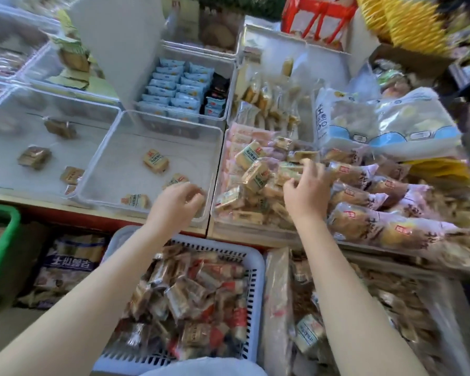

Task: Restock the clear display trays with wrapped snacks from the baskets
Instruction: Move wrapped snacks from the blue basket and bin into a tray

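- Clearly we are mid-restock: our left hand hovers over the near right corner of the nearly bare clear tray, fingers loosely curled; whether a packet sits between the fingertips we cannot tell.
- Our right hand rests on the heap of yellow wrapped snacks in the overfull tray just to the right, fingers spread and touching the top packets, not yet closed round any.
- Only a few yellow packets lie scattered on the floor of the nearly bare tray, well apart from one another.
- Below the desk edge stands the white slotted basket, piled with brown-and-red wrapped snacks; a second container on the right holds more wrapped goods under loose film (blurred, so we leave the details).
- These packets should handle light and a little slippery: glossy film over small, squarish, cake-like blocks, likely soft enough to dent under a hard squeeze.
- We would take each one across its flat faces, or scoop several in a cupped palm; the crimped end seams give a surer pinch than the slick middle.
- The trays are rigid, clear plastic with rounded corners and raised rims; the basket is stiffer, opaque, with a slatted wall.
- The heap under our right hand looks loose (a careless pull could send neighbours sliding over the rim).
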`<state>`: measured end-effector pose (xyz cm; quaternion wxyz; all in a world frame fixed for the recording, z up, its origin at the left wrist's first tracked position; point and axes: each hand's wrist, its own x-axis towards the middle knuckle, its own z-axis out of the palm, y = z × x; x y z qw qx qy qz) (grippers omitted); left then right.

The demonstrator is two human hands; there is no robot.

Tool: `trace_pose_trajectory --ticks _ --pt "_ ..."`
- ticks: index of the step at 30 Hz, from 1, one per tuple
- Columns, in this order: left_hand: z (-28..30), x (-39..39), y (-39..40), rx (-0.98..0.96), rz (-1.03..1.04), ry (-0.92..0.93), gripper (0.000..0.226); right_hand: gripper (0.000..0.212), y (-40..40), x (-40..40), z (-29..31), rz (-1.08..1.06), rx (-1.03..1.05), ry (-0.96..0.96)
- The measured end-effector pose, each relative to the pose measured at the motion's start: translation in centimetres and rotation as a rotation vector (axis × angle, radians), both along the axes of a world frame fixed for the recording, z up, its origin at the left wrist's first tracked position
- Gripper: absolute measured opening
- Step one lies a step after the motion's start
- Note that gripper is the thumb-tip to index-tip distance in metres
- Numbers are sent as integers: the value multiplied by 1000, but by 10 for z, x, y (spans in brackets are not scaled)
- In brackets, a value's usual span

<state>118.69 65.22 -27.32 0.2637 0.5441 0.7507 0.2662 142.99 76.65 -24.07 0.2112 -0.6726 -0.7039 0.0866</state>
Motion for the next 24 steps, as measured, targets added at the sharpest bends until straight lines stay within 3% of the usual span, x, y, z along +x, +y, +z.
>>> trace_pose_trajectory --ticks 4,12,15,16,18,21,22,24 --pt "20 37 14 -71 5 -80 16 55 30 31 -10 131 -399 -4" --pt "39 66 10 -187 61 -237 14 70 44 60 -17 103 -595 190" --pt "43 70 10 -215 80 -301 13 70 35 60 -1 86 -543 259" --pt "44 69 10 -216 79 -313 13 64 29 59 4 73 -501 328" --pt "47 69 11 -190 85 -391 14 45 13 53 12 84 -534 705" --pt "52 66 17 -140 116 -758 18 33 -19 32 23 175 -808 1357" --pt "54 62 19 -133 105 -926 24 35 -28 23 25 181 -886 1475" --pt "57 52 23 -114 59 -1159 33 43 -42 1 25 196 -997 1511"
